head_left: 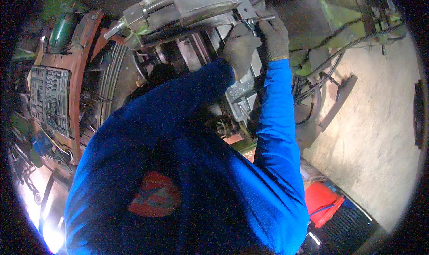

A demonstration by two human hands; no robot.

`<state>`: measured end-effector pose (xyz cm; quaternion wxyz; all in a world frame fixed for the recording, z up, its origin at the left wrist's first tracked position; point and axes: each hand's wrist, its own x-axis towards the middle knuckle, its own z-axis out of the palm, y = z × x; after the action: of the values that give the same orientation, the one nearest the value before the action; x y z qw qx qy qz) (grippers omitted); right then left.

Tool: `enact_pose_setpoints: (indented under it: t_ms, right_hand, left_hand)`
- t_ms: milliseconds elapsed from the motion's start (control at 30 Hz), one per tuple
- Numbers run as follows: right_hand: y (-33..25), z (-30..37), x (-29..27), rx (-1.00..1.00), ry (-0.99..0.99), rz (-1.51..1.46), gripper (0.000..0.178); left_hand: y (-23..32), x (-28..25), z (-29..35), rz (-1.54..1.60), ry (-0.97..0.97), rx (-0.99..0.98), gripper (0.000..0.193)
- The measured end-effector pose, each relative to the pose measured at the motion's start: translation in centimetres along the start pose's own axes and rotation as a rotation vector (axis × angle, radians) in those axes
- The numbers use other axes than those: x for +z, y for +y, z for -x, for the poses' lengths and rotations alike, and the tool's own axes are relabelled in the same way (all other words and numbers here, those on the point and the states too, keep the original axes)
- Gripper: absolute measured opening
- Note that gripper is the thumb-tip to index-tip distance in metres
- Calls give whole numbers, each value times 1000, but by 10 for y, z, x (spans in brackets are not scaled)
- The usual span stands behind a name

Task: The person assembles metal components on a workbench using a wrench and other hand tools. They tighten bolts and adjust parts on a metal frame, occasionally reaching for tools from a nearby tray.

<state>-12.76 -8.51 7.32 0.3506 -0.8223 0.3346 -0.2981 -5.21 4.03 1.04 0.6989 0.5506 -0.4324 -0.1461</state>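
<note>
Both my hands wear grey work gloves and reach forward to a heavy metal clamping block [201,6] at the top of the view. My right hand [276,38] is closed, its fingers around a short metal rod [264,19] that lies crosswise by the block's right end. Just left of it, my left hand [241,47] is curled shut with its fingertips close to the same rod. What its fingers hold, if anything, is hidden. A thick threaded screw [158,4] shows on the block's left part, with a square metal end [114,30] sticking out.
Below my hands run the machine's metal rails [192,53]. On the left, a wooden bench [85,53] carries a socket set in a tray [50,98] and a green bottle [61,33]. Cables [330,69] hang at right. A red container [322,203] stands at lower right.
</note>
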Motion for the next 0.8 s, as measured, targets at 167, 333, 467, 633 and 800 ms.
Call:
enact_pose_setpoints:
  t_ms: [167,333,467,633,800]
  right_hand:
    - [-7,2,-8,-149,-36,213,31]
    - [29,-5,-9,-303,-54,214,27]
    - [29,-9,-15,-502,-73,599,29]
    - [-7,-3,1,-190,-12,178,32]
    - [-3,5,0,-29,32,384,33]
  left_hand:
    - [48,5,-8,570,37,-682,30]
    - [88,-1,-21,820,109,-898,36]
    - [61,8,-14,833,131,-837,47]
    - [38,18,-12,789,145,-790,62]
    - [25,28,-9,578,79,-713,63]
